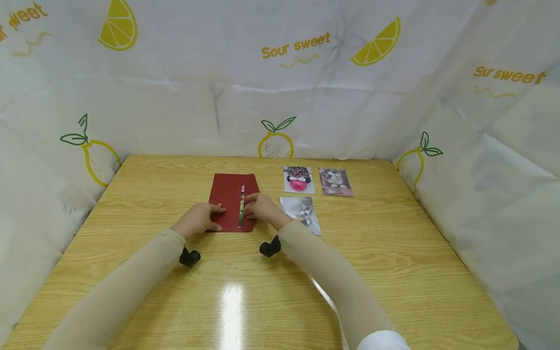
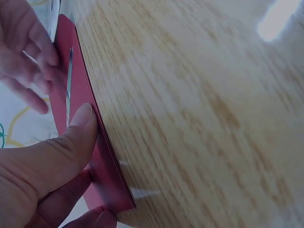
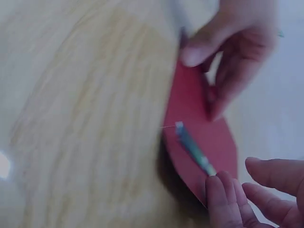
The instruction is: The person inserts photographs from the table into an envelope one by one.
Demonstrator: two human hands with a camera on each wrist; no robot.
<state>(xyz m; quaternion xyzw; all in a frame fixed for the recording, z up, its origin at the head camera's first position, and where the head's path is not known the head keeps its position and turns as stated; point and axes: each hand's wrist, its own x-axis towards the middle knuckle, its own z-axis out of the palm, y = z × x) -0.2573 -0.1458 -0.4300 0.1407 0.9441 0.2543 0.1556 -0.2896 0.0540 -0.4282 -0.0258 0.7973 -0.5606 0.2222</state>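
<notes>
A red envelope [image 1: 230,190] lies on the table, with a narrow strip of a colourful card [image 1: 241,206] showing along its opening on the right. My left hand [image 1: 199,218] rests on the envelope's left part, its thumb [image 2: 81,118] on the red paper near the front edge and other fingers partly hidden. At the opposite side, my right hand [image 1: 262,209] has its fingertips [image 3: 219,190] at the flap side, touching or very close to the end of the strip. The right fingers look fairly straight, with thumb apart from them. The rest of the card is hidden inside the envelope.
Right of the envelope lie several cat pictures: one with a pink ball [image 1: 299,180], one of a grey-and-white cat [image 1: 335,182] and a pale one [image 1: 300,210] partly behind my right wrist. White lemon-print cloth [image 1: 197,116] encloses the wooden table [image 1: 393,253].
</notes>
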